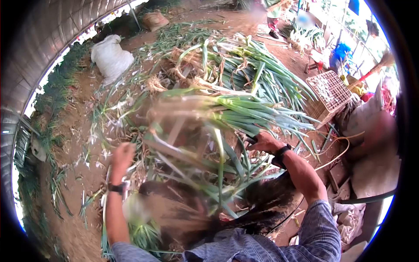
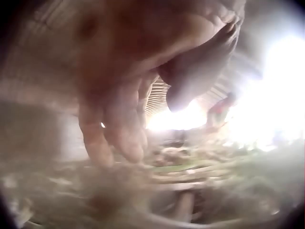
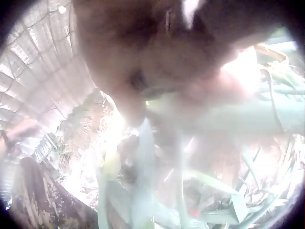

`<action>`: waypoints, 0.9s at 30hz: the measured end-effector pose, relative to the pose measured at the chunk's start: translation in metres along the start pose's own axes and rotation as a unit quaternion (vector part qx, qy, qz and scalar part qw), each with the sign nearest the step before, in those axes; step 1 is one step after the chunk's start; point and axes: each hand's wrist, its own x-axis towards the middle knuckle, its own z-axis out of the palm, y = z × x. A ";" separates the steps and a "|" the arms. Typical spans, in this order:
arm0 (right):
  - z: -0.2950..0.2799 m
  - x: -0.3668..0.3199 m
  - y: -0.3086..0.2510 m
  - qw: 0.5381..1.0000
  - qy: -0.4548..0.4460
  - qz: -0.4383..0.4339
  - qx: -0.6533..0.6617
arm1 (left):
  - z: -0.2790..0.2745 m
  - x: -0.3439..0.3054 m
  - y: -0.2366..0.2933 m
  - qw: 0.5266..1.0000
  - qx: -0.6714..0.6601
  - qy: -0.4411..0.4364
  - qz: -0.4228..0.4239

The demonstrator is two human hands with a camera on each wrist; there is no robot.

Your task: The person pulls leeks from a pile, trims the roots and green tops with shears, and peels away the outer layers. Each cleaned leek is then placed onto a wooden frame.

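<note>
A bundle of long green onions [image 1: 244, 111] lies across the middle of the head view, its root end blurred and its leaves spread to the right. At the underside of those leaves is my right hand [image 1: 265, 143], fingers curled; a small dark strip shows at its fingertips. In the right wrist view, blurred fingers close around green leaf [image 3: 238, 114]. My left hand [image 1: 122, 157] is off to the left, blurred and holding nothing. Its fingers [image 2: 124, 129] point down, loosely extended, over out-of-focus stalks in the left wrist view.
Behind the bundle is a large heap of green onions [image 1: 262, 72]. A plastic crate [image 1: 329, 89] stands at right, a white sack [image 1: 112, 56] at back left. Loose leaves and trimmings litter the dirt floor [image 1: 83, 174]. Another person [image 1: 273, 24] stands at the far back.
</note>
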 end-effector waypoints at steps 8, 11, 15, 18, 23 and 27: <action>-0.012 -0.019 -0.059 0.993 -0.013 -0.106 0.044 | 0.306 -0.045 0.104 0.892 -0.339 -0.291 -0.059; -0.005 -0.018 -0.050 0.998 -0.036 -0.019 -0.053 | 0.357 -0.049 0.108 0.888 -0.405 -0.173 -0.132; -0.002 -0.018 -0.036 0.992 0.048 -0.106 -0.057 | 0.364 -0.031 0.104 0.844 -0.468 -0.180 -0.190; 0.005 -0.009 -0.033 0.960 0.183 -0.161 -0.141 | 0.355 -0.006 0.099 0.874 -0.438 -0.181 -0.104; -0.028 -0.013 -0.043 0.996 0.058 -0.062 -0.014 | 0.308 0.061 0.079 0.950 -0.290 -0.086 -0.082; -0.033 -0.011 -0.039 0.995 0.008 -0.099 0.010 | 0.319 0.122 0.012 0.949 -0.310 -0.048 -0.023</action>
